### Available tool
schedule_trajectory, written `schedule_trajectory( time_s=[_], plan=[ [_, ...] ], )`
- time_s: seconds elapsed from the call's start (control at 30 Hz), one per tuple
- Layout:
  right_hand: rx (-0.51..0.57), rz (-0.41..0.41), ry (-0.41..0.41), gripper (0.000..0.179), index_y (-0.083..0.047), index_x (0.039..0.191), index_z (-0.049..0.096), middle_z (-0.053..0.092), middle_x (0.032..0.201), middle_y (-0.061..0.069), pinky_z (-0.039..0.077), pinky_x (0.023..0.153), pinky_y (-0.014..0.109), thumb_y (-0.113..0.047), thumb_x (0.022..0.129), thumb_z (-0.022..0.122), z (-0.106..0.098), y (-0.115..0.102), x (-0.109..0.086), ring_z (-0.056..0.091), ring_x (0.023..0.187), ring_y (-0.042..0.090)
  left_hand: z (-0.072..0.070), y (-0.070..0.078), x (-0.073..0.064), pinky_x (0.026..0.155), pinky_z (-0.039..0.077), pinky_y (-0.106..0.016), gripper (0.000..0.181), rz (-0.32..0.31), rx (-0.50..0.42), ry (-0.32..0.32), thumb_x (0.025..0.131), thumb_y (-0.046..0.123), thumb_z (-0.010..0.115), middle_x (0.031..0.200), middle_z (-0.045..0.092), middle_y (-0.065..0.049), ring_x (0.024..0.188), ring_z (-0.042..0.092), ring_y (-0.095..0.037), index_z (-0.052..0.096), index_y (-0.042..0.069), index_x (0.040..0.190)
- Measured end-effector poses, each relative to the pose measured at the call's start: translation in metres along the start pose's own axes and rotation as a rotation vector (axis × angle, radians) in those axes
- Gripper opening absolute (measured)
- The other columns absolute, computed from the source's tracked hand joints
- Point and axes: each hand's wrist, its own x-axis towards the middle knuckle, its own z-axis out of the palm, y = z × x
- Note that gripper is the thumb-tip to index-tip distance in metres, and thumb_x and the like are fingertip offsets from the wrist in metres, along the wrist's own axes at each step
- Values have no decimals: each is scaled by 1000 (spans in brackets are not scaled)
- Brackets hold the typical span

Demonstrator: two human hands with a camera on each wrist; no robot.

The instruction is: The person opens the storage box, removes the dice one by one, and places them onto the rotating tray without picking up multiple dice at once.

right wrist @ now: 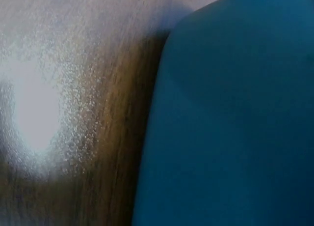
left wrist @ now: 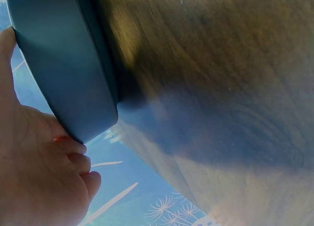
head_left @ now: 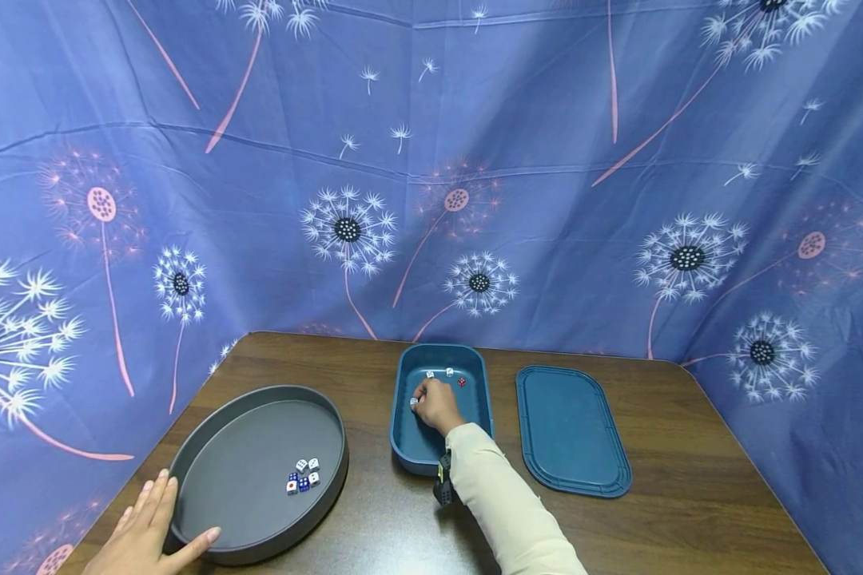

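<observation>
In the head view my right hand reaches down into a blue rectangular bin. Its thumb and forefinger pinch a white die near the bin's left wall. Farther back in the bin lie a red die and two more white dice, one being this white die. My left hand rests with fingers spread and straight against the near left side of a round dark grey tray. In the left wrist view its thumb touches the rim. White and blue dice sit together inside the tray.
A flat blue lid lies on the wooden table to the right of the bin. Behind and beside the table hangs a blue cloth with dandelion prints. The right wrist view takes in the bin's outer wall.
</observation>
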Motion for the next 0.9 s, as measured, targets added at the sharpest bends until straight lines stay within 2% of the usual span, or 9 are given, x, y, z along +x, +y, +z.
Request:
schedule_trajectory(
  time_s=[0.2, 0.37, 0.63, 0.73, 0.9],
  plan=[
    [22, -36, 45, 9, -4, 76, 70, 60, 63, -2, 46, 60, 26, -7, 75, 78, -7, -1, -1, 51, 60, 10, 2, -1, 1, 105, -6, -71, 106, 7, 6, 5, 89, 58, 55, 146, 4, -45, 136, -7, -57, 10, -24, 140],
    [52, -80, 66, 9, -4, 75, 69, 60, 63, -2, 44, 57, 23, -8, 77, 77, -19, -13, 2, 51, 58, 8, 3, -4, 1, 105, -12, -68, 107, 13, 0, 6, 89, 58, 55, 146, 4, -45, 136, -10, -56, 9, -24, 141],
    [69, -176, 59, 10, -5, 81, 68, 59, 66, -4, 43, 57, 21, -11, 80, 76, -32, -54, 1, 49, 59, 5, 3, -6, 3, 103, -6, -73, 107, 12, 0, 2, 89, 58, 55, 146, 3, -46, 136, -9, -58, 11, -25, 140],
    [77, -214, 44, 9, -6, 82, 68, 59, 68, -5, 42, 57, 19, -12, 81, 75, -31, -72, -4, 49, 60, 4, 3, -5, 3, 103, -5, -73, 107, 10, 1, 1, 89, 58, 55, 146, 3, -45, 136, -8, -57, 11, -25, 140],
    [93, -291, 9, 9, -8, 82, 68, 60, 68, -7, 42, 56, 15, -13, 82, 75, -23, -104, -18, 50, 60, 0, 4, -6, 2, 104, -9, -71, 108, 13, -10, 2, 89, 59, 55, 146, 2, -45, 136, -10, -57, 10, -25, 140]
  ],
)
